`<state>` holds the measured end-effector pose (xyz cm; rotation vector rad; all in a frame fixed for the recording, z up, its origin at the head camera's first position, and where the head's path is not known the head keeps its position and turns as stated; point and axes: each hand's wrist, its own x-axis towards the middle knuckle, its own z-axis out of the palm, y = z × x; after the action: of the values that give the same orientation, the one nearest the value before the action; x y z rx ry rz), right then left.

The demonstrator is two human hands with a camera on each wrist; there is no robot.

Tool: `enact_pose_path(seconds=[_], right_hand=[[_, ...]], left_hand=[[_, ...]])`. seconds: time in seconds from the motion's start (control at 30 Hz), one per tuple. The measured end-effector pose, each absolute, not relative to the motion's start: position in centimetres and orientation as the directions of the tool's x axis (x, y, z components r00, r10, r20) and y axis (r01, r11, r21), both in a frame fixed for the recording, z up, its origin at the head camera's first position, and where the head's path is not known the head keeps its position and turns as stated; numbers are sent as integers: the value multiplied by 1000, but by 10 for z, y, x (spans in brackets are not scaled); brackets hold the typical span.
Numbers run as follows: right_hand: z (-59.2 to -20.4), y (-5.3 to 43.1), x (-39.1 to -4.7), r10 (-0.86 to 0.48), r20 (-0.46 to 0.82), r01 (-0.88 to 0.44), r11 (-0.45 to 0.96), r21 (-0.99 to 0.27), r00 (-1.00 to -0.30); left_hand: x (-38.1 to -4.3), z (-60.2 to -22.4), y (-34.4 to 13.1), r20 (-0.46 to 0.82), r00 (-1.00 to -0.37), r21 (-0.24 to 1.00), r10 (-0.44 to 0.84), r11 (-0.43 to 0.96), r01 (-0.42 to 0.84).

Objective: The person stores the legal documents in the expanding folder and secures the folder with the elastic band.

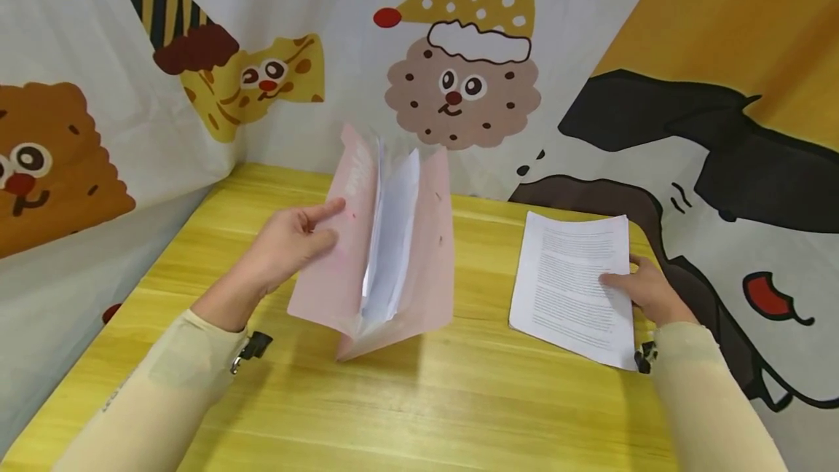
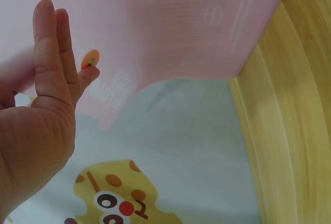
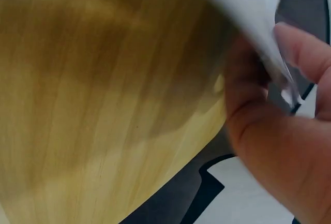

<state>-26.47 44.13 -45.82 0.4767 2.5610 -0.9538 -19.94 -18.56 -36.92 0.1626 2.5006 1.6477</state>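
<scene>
holding a translucent pale pink plastic folder (image 1: 430,261) by its left cover in the left hand (image 1: 288,242), spread open over the middle of a yellow wood-grain table (image 1: 459,406), with white sheets of paper (image 1: 392,239) standing inside. pinching a stack of white printed paper (image 1: 573,286) at its right edge between thumb and fingers of the right hand (image 1: 652,293), at the table's right side.
</scene>
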Motion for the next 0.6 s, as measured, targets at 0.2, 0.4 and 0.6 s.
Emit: enact_pose_path(seconds=[0.2,0.4,0.6], right_hand=[[-456,442,-259,-55,-424,326,552,-767,-904],[-451,435,-246,-75,-480,381,506,-774,-874],[-441,425,-239,116,-370,324,755,-570,-922]], left_hand=[[-200,-368,-187,-43,-986,920,162,392,24],[-200,-369,-187,-53,-983,929,173,370,15],[-200,-369,-185,-51,-981,933,189,358,21]])
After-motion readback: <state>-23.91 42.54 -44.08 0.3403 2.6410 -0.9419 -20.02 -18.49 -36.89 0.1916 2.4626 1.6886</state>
